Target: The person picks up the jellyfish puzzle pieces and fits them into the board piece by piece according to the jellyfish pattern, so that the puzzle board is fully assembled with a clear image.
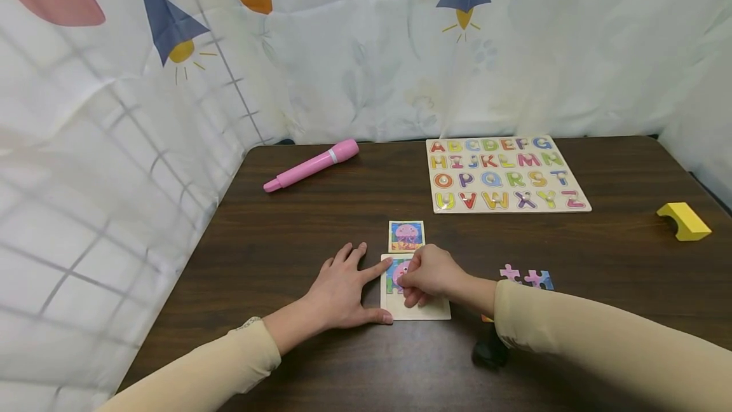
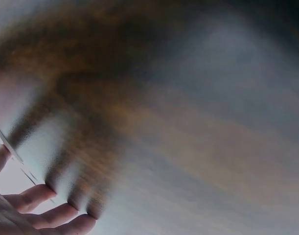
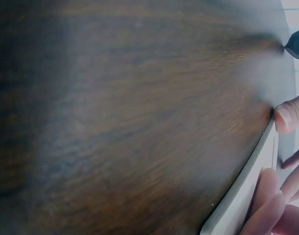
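A small pale puzzle tray [image 1: 420, 311] lies on the table with a few jigsaw pieces [image 1: 394, 275] in its upper left part, showing pink, blue and green. My left hand [image 1: 343, 291] rests with spread fingers at the tray's left side; index fingertip and thumb tip touch its edge. Over the tray, my right hand [image 1: 431, 275] has curled fingers and pinches a puzzle piece, mostly hidden behind the fingers. Just above the tray sits a picture card [image 1: 406, 236] with a pink jellyfish. In the right wrist view, the right fingers [image 3: 266, 210] are down at the tray's edge [image 3: 244, 186].
Loose jigsaw pieces [image 1: 537, 279] lie right of the tray, some partly covered by the right sleeve [image 1: 572, 323]. An alphabet board [image 1: 509, 177] is at the back, a pink pen-shaped toy [image 1: 311, 166] at back left, a yellow arch block [image 1: 684, 221] far right.
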`<state>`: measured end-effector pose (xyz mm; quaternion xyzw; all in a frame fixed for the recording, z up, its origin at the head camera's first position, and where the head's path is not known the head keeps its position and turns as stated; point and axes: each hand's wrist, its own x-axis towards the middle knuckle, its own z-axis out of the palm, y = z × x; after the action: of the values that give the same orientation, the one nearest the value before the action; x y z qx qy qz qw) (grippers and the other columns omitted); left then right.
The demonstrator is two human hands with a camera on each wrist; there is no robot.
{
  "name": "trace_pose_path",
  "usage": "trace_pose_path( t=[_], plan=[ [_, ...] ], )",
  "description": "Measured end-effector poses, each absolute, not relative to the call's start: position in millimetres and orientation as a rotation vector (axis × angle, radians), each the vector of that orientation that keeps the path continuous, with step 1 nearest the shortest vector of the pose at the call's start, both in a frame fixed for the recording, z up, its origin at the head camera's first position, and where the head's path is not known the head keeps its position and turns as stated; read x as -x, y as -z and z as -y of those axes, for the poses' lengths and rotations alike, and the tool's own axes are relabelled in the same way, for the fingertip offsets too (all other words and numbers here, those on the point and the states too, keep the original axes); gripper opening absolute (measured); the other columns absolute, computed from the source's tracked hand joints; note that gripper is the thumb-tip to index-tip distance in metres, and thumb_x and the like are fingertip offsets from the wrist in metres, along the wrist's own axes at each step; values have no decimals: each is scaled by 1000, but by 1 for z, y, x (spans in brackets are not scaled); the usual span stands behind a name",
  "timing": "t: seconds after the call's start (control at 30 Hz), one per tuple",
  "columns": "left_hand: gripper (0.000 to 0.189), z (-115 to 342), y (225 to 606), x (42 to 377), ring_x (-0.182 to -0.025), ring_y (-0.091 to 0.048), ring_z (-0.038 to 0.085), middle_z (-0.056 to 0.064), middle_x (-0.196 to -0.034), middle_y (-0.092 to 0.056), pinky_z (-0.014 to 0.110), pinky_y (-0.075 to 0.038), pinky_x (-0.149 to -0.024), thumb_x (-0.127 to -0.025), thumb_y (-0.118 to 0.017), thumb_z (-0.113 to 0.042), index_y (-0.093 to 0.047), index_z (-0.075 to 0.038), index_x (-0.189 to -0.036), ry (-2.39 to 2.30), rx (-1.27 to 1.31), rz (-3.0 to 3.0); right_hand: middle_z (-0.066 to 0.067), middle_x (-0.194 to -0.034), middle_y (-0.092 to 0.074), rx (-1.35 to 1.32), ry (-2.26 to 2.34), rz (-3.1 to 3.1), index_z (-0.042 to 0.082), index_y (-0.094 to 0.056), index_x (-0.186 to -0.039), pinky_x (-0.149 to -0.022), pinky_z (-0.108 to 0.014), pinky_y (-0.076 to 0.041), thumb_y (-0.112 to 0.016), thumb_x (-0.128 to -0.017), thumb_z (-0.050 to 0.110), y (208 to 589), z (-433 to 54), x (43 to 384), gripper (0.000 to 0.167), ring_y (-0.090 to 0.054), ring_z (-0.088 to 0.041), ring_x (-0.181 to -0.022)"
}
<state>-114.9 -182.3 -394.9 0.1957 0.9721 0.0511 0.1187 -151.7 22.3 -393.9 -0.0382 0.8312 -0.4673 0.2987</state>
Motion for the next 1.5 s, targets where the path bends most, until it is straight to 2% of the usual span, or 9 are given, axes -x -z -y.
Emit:
trace_pose_path(
  t=[0.9,1.2,1.5],
  plan=[
    [93,183,393,115,-151,-29,48,21,-164,-33,66,-38,-111,-78,-66,-80,-38,-41,-157,-168,-574,-2828,-8,-59,-71,183,1197,-2224,1,-65,-75,-51,-27,-57,-73,-93,9,393,-23,152,21,-71,-15,-53],
    [87,182,394,115,-149,-28,54,29,-162,-33,68,-39,-110,-79,-73,-72,-43,-42,-155,-217,-617,-2813,-7,-59,-71,170,1196,-2230,2,-66,-74,-51,-27,-57,-72,-93,9,394,-23,151,21,-72,-16,-53],
    [85,183,394,114,-150,-28,54,29,-162,-32,68,-38,-111,-80,-71,-73,-44,-41,-154,-221,-623,-2806,-9,-60,-71,158,1201,-2216,2,-65,-75,-51,-27,-57,-72,-94,9,392,-23,151,22,-71,-16,-53]
  ],
)
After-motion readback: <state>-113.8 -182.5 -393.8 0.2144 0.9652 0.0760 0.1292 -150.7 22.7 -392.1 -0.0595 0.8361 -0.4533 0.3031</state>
